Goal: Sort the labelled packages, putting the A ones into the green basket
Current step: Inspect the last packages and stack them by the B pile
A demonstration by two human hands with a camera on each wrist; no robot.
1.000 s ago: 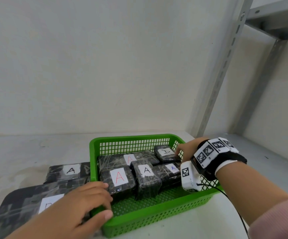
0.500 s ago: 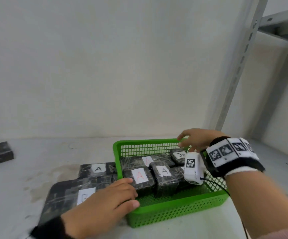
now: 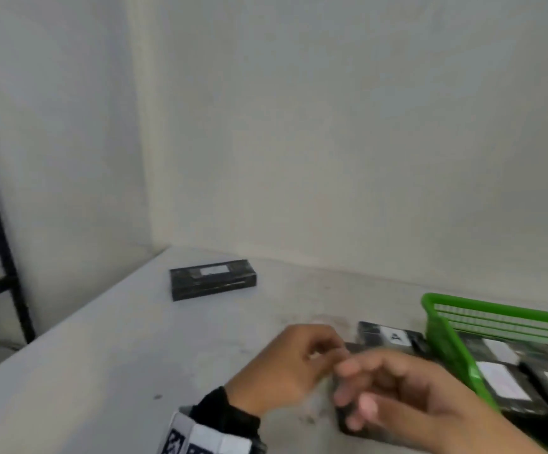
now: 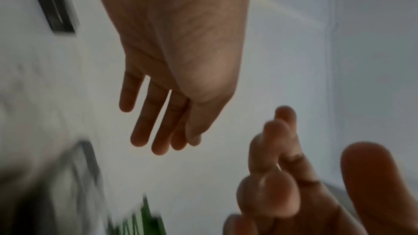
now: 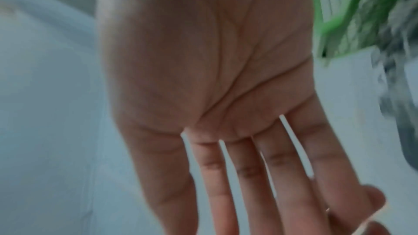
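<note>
The green basket (image 3: 495,311) sits at the right edge of the head view, with several dark wrapped packages (image 3: 502,378) bearing white labels inside it. Just left of it lies a dark package labelled A (image 3: 393,337). My left hand (image 3: 298,362) hovers over the table with relaxed fingers (image 4: 158,131) and holds nothing. My right hand (image 3: 397,385) is close beside it, fingers (image 5: 248,176) straight and palm bare. A larger dark package (image 3: 344,424) lies mostly hidden under the right hand.
Another dark package with a white label (image 3: 213,280) lies far back on the white table (image 3: 102,371), near the wall corner. A black frame post (image 3: 0,257) stands beyond the table's left edge.
The head view has swung left. My right hand has left the basket and come over beside my left hand. The left hand has lifted off the large package by the basket corner.
</note>
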